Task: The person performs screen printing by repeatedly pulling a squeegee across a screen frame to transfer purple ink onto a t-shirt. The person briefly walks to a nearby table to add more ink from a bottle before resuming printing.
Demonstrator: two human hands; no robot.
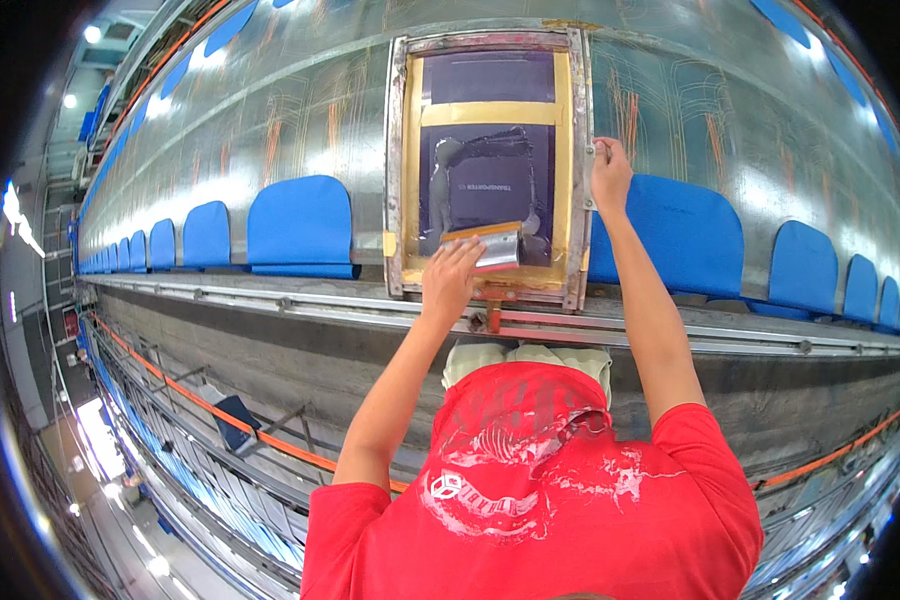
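A screen printing frame [398, 150] with worn metal sides lies over the long table in front of me. Its dark purple mesh [490, 195] is bordered by yellowish tape, with a strip of tape across the upper part. Wet grey ink [440, 185] makes a rough outline on the mesh. My left hand [452, 278] is closed round a squeegee [498, 252] with a silvery metal holder and an orange-brown edge, low on the screen. My right hand [611, 178] pinches the frame's right edge, near a small metal fitting; the fingertips are partly hidden.
Blue fabric pieces [300, 225] lie in a row along the table's [355, 130] near side, left and right of the frame. A metal rail [350, 312] runs along the near edge, with a red bracket [525, 322] below the frame. Behind me are racks with orange bars [300, 455].
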